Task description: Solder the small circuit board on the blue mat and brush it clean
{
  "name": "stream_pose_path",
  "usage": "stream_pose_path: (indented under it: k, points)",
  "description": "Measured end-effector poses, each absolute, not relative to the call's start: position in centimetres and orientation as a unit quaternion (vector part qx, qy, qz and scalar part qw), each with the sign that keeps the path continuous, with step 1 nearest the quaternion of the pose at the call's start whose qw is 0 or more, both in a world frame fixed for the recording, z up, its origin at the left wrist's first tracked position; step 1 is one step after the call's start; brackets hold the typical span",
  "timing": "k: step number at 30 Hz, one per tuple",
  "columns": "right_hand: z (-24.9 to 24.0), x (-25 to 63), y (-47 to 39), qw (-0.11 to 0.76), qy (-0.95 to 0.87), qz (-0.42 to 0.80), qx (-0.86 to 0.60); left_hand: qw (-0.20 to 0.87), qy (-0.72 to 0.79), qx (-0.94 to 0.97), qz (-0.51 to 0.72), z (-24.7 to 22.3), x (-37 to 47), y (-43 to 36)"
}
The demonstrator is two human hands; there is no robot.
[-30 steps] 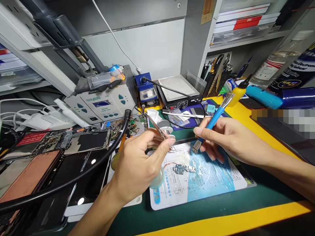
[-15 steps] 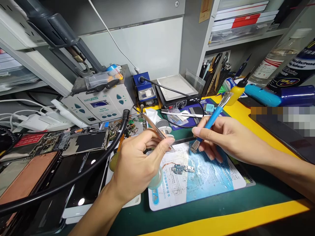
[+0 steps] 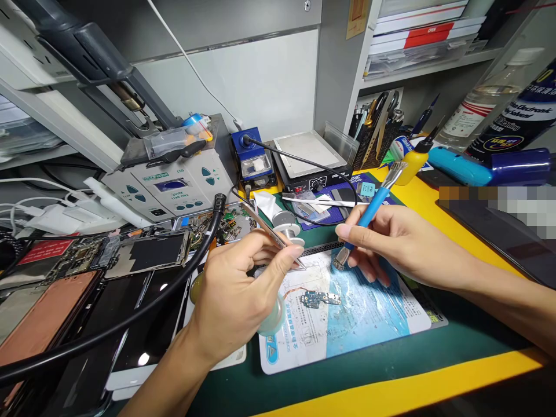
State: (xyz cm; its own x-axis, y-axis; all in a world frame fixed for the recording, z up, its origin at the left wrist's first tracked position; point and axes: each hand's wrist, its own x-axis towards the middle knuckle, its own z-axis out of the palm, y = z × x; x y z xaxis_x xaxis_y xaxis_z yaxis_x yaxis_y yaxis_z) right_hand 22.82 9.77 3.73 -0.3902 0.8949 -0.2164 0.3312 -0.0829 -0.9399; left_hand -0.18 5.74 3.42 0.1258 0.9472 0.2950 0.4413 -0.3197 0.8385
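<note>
Metal tweezers (image 3: 270, 227) are pinched in my left hand (image 3: 243, 284), their tips pointing down to the right over the mat. My right hand (image 3: 391, 237) grips a blue double-ended brush (image 3: 370, 215), with one bristle end up and the other low over the mat. A small circuit board (image 3: 320, 299) lies on the white and blue mat (image 3: 369, 341), below the tools and touched by neither. A thin copper-coloured strip runs from the board's left side toward a pale green round object (image 3: 273, 318), partly covered by my left hand.
Phones and phone parts (image 3: 152, 318) lie at left, crossed by a thick black hose (image 3: 174, 289). Behind stand a hot-air station (image 3: 174, 185), a blue soldering unit (image 3: 254, 159) and a heating plate (image 3: 308, 153). A solder spool (image 3: 290, 231) and yellow bottle (image 3: 412, 165) are nearby.
The whole view has shifted slightly, with the scene a little further left in the frame. Both hands keep nearly the same pose and still hold the tweezers and the brush.
</note>
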Motion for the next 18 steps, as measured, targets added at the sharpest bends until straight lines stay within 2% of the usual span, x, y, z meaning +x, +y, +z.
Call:
stream_pose_path:
  k: [12, 18]
  points:
    - [3.25, 22.94, 10.10, 0.269, -0.628, 0.550, -0.481, 0.312, 0.512, 0.676, 0.429, 3.81, -0.21, 5.56]
    - [3.15, 22.86, 10.09, 0.278, -0.621, 0.559, -0.474, 0.367, 0.516, 0.596, 0.494, 4.40, 0.37, 5.61]
